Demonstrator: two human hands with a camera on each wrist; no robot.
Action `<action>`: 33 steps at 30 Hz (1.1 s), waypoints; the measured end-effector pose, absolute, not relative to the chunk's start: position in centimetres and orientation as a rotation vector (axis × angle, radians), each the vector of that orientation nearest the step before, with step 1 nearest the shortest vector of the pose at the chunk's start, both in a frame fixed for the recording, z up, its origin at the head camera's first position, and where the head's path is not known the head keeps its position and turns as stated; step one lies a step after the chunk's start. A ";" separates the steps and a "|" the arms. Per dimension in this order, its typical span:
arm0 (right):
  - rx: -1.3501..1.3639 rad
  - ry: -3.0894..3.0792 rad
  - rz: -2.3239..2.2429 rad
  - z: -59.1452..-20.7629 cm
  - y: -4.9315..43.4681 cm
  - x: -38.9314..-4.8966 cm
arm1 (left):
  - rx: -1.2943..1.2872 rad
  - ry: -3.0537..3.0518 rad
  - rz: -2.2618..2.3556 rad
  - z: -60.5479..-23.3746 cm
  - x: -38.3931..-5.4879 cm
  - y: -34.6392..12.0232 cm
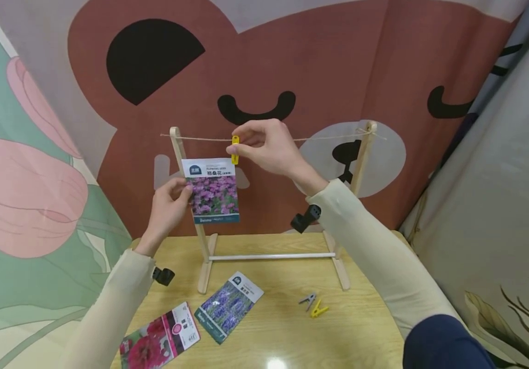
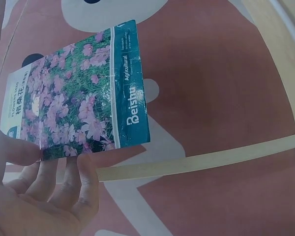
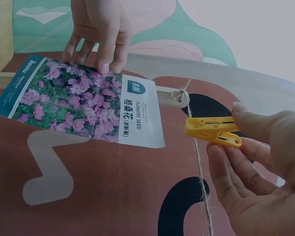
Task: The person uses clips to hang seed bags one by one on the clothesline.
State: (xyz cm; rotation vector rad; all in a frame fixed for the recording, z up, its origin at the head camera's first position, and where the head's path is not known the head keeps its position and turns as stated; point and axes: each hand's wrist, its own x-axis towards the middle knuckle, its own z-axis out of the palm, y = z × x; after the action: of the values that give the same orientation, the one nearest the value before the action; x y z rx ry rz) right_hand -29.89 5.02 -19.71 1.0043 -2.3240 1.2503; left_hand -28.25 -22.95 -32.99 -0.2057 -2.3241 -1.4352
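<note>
My left hand (image 1: pixel 168 207) pinches the left edge of a flower seed packet (image 1: pixel 214 192) printed with pink-purple blossoms, held upright just below the string. Its thumb lies on the front and its fingers behind, as the left wrist view shows. Between thumb and fingers, my right hand (image 1: pixel 269 148) pinches a yellow clothespin (image 3: pixel 214 132) at the string (image 3: pixel 200 172). In the right wrist view the packet's top edge stands apart from the clothespin. The string runs between two wooden posts, tied at a post's top (image 3: pixel 179 96).
On the wooden table (image 1: pixel 264 302) lie a packet with blue-purple flowers (image 1: pixel 228 307) and one with red flowers (image 1: pixel 160 338). A grey clothespin (image 1: pixel 309 300) and another yellow clothespin (image 1: pixel 319 309) lie at right. A white crossbar (image 1: pixel 271 257) joins the stand's feet; a printed curtain (image 1: pixel 329 61) hangs behind.
</note>
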 end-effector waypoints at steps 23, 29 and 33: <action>1.031 -2.306 1.068 -18.6 3.0 -30.7 | -0.217 -2.304 -1.441 -32.6 -28.3 -23.0; 1.034 -2.289 1.056 -18.5 2.6 -30.9 | -0.222 -2.302 -1.459 -32.3 -28.5 -22.9; 1.028 -2.274 1.072 -18.2 2.5 -31.0 | -0.230 -2.292 -1.467 -32.0 -28.6 -22.9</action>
State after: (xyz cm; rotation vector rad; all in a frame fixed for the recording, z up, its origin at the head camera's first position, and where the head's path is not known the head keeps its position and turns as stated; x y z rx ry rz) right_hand -30.97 2.51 -18.18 1.0280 -2.2741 1.0721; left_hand -28.58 -22.90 -31.96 -0.2302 -2.2919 -1.4667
